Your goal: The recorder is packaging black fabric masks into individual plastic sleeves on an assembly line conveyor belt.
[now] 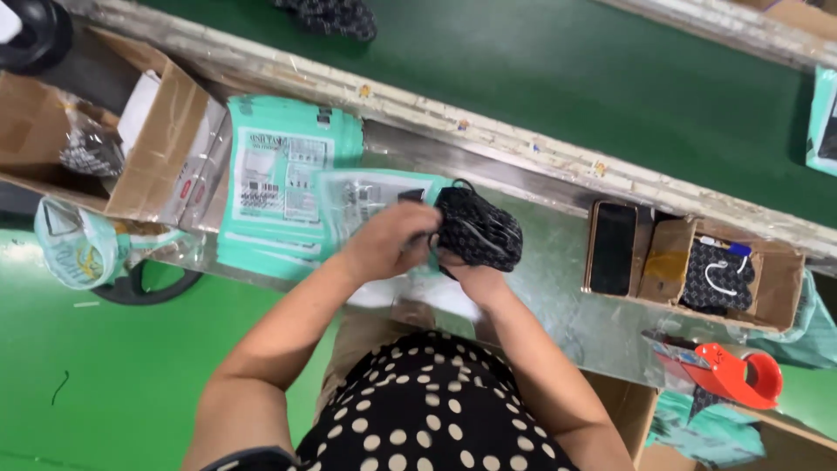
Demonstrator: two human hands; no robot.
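Note:
My right hand [465, 272] holds a bundle of black patterned face masks [481, 228] from below, just above the metal worktop [549, 279]. My left hand [388, 240] is closed on the bundle's left edge, and its fingers hide that side. Under the left hand lies a teal and clear packaging bag [366, 194]. Whether the left hand also pinches the bag's mouth is hidden.
A stack of teal bags [277, 179] lies left of my hands, beside an open cardboard box [166, 144]. At right, a low box [776, 283] holds a phone [613, 249] and more black masks [717, 277]. A red tape dispenser [739, 375] sits near it. A green conveyor belt [540, 70] runs behind.

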